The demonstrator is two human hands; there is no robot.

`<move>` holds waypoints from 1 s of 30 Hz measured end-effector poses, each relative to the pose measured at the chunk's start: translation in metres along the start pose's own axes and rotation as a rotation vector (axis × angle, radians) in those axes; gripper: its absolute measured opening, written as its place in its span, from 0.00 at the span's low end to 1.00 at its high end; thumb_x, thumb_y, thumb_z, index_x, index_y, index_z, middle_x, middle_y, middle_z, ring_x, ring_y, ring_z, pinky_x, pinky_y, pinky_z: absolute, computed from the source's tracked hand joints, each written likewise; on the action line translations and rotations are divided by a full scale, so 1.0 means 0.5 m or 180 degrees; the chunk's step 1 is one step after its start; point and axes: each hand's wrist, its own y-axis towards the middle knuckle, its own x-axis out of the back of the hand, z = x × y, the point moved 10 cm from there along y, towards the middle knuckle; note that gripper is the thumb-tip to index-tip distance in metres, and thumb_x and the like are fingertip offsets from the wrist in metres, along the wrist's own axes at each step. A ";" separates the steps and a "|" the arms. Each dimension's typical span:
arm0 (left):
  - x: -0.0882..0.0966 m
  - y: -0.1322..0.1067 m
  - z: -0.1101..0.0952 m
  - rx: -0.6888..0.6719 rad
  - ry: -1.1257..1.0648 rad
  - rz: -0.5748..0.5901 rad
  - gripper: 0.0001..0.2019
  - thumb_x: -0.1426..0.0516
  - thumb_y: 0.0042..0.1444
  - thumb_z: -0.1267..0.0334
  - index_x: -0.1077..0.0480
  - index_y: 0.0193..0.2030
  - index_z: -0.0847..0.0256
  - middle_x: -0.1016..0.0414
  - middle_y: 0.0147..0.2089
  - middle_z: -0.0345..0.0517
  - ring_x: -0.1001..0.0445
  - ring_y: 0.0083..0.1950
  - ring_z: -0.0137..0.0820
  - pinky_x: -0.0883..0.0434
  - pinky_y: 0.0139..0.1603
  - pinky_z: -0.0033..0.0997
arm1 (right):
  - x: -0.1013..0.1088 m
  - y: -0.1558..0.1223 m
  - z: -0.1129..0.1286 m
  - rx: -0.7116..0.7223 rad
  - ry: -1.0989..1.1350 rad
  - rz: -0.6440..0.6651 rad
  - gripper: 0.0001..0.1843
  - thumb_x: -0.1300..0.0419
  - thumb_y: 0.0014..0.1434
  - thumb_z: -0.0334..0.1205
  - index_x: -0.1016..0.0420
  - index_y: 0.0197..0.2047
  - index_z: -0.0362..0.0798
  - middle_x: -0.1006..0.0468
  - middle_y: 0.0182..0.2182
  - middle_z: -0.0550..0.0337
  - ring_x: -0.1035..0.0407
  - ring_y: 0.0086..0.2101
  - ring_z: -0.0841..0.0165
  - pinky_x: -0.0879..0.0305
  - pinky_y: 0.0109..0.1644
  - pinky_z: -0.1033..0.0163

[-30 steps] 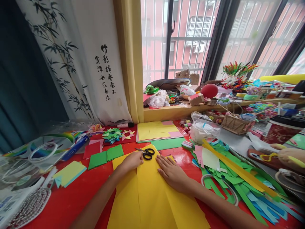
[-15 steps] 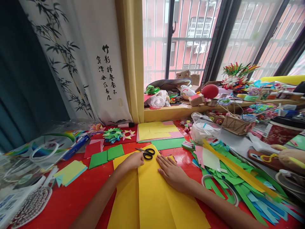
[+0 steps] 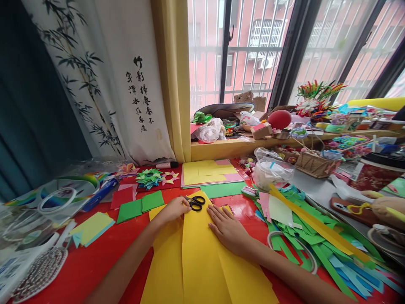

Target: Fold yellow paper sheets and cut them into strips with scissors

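Note:
On a large yellow sheet of paper (image 3: 201,257) with lengthwise folds lies a pair of scissors (image 3: 196,205) with black handles. My left hand (image 3: 174,210) is at the sheet's far left, its thumb and index finger pinched about the scissors' blades, partly hiding them. The scissors still lie low against the paper. Flat on the right side of the sheet rests my right hand (image 3: 229,230), fingers stretched out and pointing toward the scissors, holding nothing.
Left of the sheet are green paper squares (image 3: 129,211), yellow and blue papers (image 3: 91,229) and a blue cutter-like tool (image 3: 100,194). A paper stack (image 3: 209,173) lies beyond. To the right are green and blue paper strips (image 3: 311,232), a white ring (image 3: 311,257) and a lidded cup (image 3: 376,173).
My left hand has gone from a fist beside the scissors to a pinch at their blades, shifting slightly left. My right hand stays flat, and the scissors have barely moved.

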 end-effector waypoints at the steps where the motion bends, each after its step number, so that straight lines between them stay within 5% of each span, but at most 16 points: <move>1: -0.007 -0.005 0.012 0.0090 -0.0072 0.0051 0.09 0.51 0.49 0.58 0.39 0.31 0.62 0.31 0.24 0.40 0.31 0.23 0.29 0.39 0.20 0.25 | 0.000 0.000 0.001 0.0000 -0.0010 -0.0017 0.29 0.69 0.63 0.47 0.54 0.63 0.42 0.54 0.62 0.54 0.61 0.61 0.66 0.64 0.63 0.52; 5: -0.039 -0.037 0.052 0.0350 -0.0279 0.0242 0.14 0.51 0.47 0.50 0.42 0.24 0.61 0.33 0.16 0.40 0.36 0.14 0.28 0.44 0.14 0.25 | -0.001 0.000 0.000 -0.0022 -0.0042 -0.0051 0.29 0.69 0.64 0.47 0.54 0.63 0.42 0.54 0.62 0.54 0.61 0.61 0.67 0.62 0.63 0.52; 13: -0.050 -0.071 0.064 0.0493 -0.0420 0.0135 0.18 0.53 0.49 0.47 0.44 0.19 0.60 0.38 0.13 0.35 0.46 0.09 0.22 0.49 0.11 0.24 | 0.000 -0.001 -0.002 0.0002 -0.0243 -0.0097 0.27 0.68 0.64 0.44 0.54 0.63 0.42 0.54 0.62 0.56 0.60 0.61 0.68 0.60 0.63 0.53; 18: -0.065 -0.074 0.083 0.0673 -0.0465 0.0339 0.19 0.52 0.49 0.45 0.43 0.21 0.59 0.38 0.14 0.34 0.47 0.09 0.22 0.51 0.11 0.24 | -0.002 0.001 -0.001 -0.0037 -0.0382 -0.0028 0.27 0.65 0.64 0.42 0.53 0.63 0.39 0.54 0.62 0.53 0.60 0.60 0.65 0.58 0.63 0.53; 25: -0.041 -0.080 0.069 0.0488 0.0158 -0.0100 0.20 0.53 0.52 0.46 0.47 0.20 0.60 0.42 0.16 0.33 0.44 0.18 0.24 0.50 0.20 0.24 | -0.009 0.003 0.000 -0.0031 -0.0443 0.0190 0.27 0.66 0.64 0.42 0.55 0.63 0.38 0.57 0.62 0.54 0.63 0.61 0.65 0.59 0.63 0.53; 30: -0.045 -0.081 0.074 0.0612 0.0324 0.0000 0.21 0.55 0.53 0.46 0.49 0.19 0.60 0.48 0.17 0.33 0.47 0.20 0.24 0.51 0.22 0.25 | -0.014 0.004 -0.008 -0.0078 -0.0402 0.0268 0.27 0.67 0.64 0.44 0.57 0.63 0.42 0.59 0.62 0.59 0.64 0.61 0.67 0.58 0.63 0.53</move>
